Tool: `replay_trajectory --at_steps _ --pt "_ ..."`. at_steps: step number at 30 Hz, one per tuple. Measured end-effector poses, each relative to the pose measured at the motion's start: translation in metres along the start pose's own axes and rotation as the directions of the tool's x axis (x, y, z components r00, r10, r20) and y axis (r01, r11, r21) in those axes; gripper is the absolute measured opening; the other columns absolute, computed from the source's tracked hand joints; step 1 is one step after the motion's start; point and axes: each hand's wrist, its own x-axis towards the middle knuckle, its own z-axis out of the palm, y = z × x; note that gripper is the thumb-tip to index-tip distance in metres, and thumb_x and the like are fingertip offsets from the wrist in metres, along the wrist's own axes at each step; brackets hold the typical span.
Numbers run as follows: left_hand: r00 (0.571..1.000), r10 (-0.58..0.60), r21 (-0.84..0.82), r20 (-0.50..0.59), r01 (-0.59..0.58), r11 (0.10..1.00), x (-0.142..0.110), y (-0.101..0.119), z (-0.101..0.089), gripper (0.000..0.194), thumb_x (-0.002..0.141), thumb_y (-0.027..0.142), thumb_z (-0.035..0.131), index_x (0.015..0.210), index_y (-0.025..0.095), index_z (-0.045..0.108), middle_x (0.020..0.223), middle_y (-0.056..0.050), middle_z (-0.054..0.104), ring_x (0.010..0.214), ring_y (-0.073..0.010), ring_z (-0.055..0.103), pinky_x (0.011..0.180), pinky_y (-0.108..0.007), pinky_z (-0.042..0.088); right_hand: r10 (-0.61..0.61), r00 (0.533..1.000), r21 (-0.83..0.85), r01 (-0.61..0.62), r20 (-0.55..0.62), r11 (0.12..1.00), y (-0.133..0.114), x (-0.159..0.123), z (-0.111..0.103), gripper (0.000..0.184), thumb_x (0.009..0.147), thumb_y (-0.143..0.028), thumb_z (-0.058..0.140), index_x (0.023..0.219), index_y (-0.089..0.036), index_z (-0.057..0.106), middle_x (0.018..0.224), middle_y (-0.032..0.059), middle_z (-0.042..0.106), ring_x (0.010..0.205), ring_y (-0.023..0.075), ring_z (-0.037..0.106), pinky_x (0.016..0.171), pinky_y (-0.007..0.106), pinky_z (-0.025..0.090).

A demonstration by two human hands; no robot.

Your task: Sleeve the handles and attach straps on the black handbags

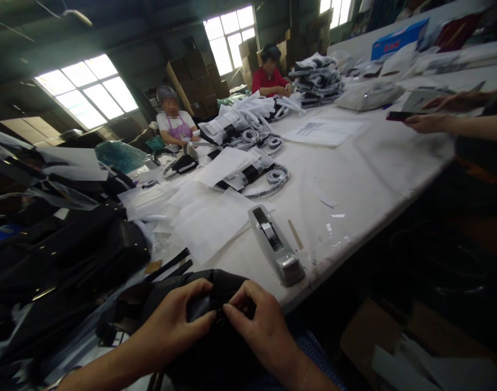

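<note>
A black bag (216, 353) of soft fabric lies at the near edge of the table, in front of my body. My left hand (187, 315) grips its upper edge, thumb and fingers on either side of the cloth. Close beside it, my right hand (259, 320) pinches the same edge between thumb and fingertips. The fingertips of both hands almost meet at a small dark spot, whose details are too dim to make out. A grey tape dispenser (276, 244) stands on the table just beyond my right hand.
Black bags (69, 255) are heaped at left. White sheets (214, 225) and bagged straps (252, 174) cover the table's middle. Two people (175, 119) sit across the table; another person's hands (431, 117) hold things at right. An open carton (378, 331) stands below the table edge.
</note>
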Motion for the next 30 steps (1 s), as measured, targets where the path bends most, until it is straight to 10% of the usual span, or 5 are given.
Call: replay_trajectory --at_steps 24,30 --pt "0.999 -0.016 -0.019 -0.052 0.015 1.0 0.003 -0.001 0.015 0.018 0.072 0.013 0.057 0.089 0.018 0.063 0.085 -0.001 0.07 0.084 -0.0221 0.065 0.081 -0.029 0.051 0.076 0.997 -0.032 -0.077 -0.02 0.997 -0.004 -0.01 0.008 0.014 0.075 -0.022 0.068 0.071 -0.019 0.055 0.071 -0.0035 0.059 0.063 0.0109 0.053 0.057 0.021 0.039" --pt "0.999 0.027 0.047 -0.024 -0.026 0.999 0.009 0.01 -0.006 0.027 0.074 0.025 0.067 0.101 0.02 0.07 0.093 -0.002 0.075 0.087 -0.0251 0.068 0.077 -0.028 0.053 0.076 0.994 0.014 -0.077 0.077 0.997 -0.004 0.004 -0.009 0.017 0.079 -0.033 0.071 0.076 -0.019 0.06 0.071 -0.0027 0.062 0.069 0.014 0.058 0.063 0.023 0.044"
